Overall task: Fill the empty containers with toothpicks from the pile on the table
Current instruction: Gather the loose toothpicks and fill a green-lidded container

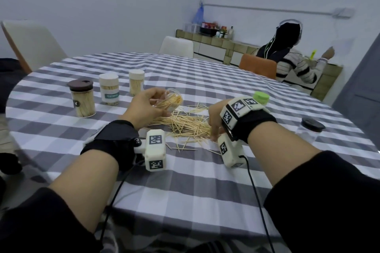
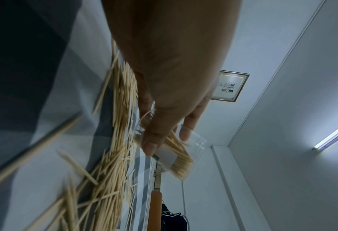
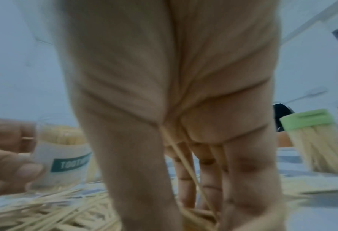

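Note:
The loose pile of toothpicks (image 1: 185,125) (image 2: 112,140) (image 3: 55,211) lies mid-table on the grey-and-white checked cloth. My left hand (image 1: 148,104) (image 2: 164,78) grips a clear labelled container (image 1: 170,99) (image 2: 176,150) (image 3: 63,156), tilted on its side just above the pile's far-left edge and partly filled with toothpicks. My right hand (image 1: 214,121) (image 3: 164,93) reaches down into the right side of the pile. Its fingertips close around a small bunch of toothpicks, and one stick runs up along the palm.
Three filled containers stand at the left: a brown-lidded one (image 1: 82,98), a labelled one (image 1: 109,88) and a white-lidded one (image 1: 135,82). A green-lidded container (image 1: 261,97) (image 3: 318,140) stands behind my right hand. A clear brown-lidded jar (image 1: 310,129) stands far right. A person sits beyond the table.

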